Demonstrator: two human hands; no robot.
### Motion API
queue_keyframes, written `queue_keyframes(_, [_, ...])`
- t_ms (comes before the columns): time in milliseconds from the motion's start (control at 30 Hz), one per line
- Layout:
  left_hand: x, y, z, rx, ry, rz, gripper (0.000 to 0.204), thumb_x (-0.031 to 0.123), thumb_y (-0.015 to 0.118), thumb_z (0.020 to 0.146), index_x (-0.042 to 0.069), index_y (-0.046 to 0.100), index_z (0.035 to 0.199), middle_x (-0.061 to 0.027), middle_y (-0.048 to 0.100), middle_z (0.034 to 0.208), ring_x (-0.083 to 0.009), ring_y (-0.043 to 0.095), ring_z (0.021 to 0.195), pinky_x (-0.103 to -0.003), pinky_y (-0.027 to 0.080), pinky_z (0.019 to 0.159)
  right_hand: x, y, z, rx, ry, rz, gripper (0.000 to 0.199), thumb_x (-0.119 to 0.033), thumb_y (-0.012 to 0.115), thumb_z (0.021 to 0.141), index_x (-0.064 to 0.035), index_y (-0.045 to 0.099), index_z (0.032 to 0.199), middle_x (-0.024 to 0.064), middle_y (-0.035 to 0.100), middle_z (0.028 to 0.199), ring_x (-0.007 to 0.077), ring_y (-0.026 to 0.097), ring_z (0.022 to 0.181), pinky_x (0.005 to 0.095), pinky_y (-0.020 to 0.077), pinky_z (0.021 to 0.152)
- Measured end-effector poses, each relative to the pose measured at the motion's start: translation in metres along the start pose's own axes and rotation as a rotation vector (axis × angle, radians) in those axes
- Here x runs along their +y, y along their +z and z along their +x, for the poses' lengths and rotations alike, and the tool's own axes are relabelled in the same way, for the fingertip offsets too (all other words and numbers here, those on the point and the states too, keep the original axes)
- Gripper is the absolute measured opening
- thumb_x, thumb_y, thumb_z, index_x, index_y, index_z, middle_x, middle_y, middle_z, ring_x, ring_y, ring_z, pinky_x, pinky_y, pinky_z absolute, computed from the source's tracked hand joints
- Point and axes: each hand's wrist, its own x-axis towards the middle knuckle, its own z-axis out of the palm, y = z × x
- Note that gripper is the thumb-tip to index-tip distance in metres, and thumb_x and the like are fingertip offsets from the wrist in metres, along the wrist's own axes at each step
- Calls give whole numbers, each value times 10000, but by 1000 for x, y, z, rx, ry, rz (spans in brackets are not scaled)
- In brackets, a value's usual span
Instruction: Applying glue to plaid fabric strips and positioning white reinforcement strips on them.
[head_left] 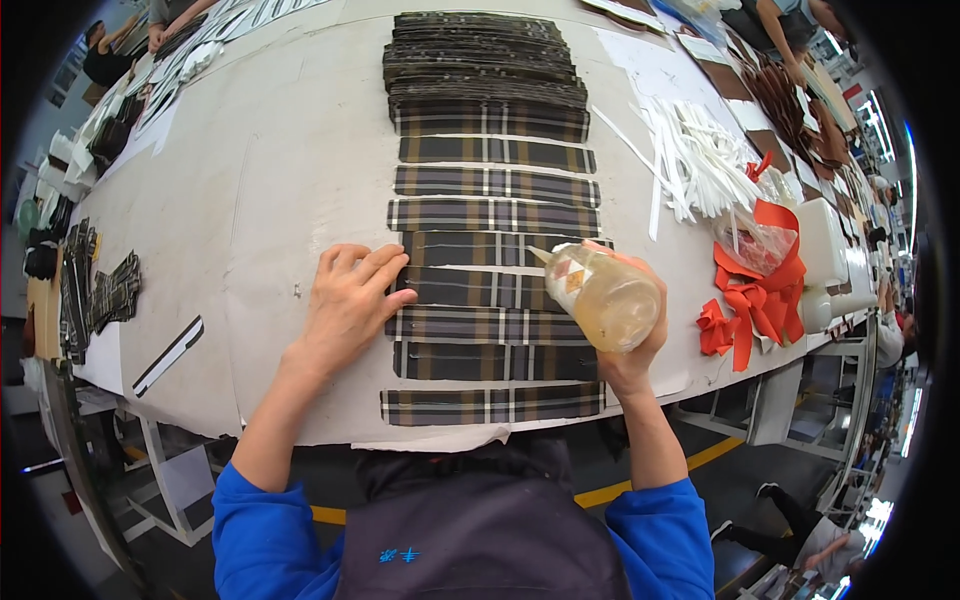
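Observation:
Several plaid fabric strips (446, 407) in dark grey, brown and white lie crosswise in a column down the middle of the table. My right hand (640, 340) is wrapped round a translucent squeeze bottle (615, 307) holding yellowish contents. Its narrow nozzle (540, 255) points left and rests at or just over one of the middle strips; contact is hard to tell. Fingers spread, my left hand (353, 290) lies flat at the left ends of the strips, fingertips touching their edge. Behind the spread strips, a dense overlapping stack of the same plaid strips (480, 60) reaches toward the far side.
White strips (690, 160) are heaped at the right, near red fabric pieces (760, 290) and a white plastic jug (822, 245). Brown pieces (790, 105) lie farther back. At left are plaid bundles (115, 290) and a black-and-white strip (168, 355). Other people work at the far corners.

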Motion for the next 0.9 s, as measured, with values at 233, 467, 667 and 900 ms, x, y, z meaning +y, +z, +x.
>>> queue_keyframes(233, [4,-1,4,-39,-29,5,388,253,717,886,46,656,1208,-43,658,1257,-270,567,1079,-417,410,1015,-1,-41,-20,173,87,-265,644,109,752,755,23,484,1334,199,613,1296,270,617,1193,372,492,1021])
queue_keyframes(467, [5,-3,9,-73,-24,9,314,215,694,913,46,664,1177,-68,647,1249,-275,552,1101,-423,400,1021,30,-72,-38,483,269,-207,538,17,784,849,22,525,1321,93,614,1240,191,610,1133,332,508,986])
queue_keyframes(667, [7,-7,9,-10,-81,-107,298,217,725,890,27,675,1113,-70,643,1139,-259,562,1036,-422,399,1003,22,-199,-42,903,275,996,564,-83,726,905,18,487,1405,199,561,1387,366,530,1312,512,490,1081])
queue_keyframes(900, [-4,-9,10,2,-45,-107,254,217,704,914,37,678,1092,-88,650,1123,-280,570,1037,-416,404,992,-24,-189,21,661,77,1277,724,-163,765,875,57,396,1459,253,412,1513,440,345,1437,552,351,1177])
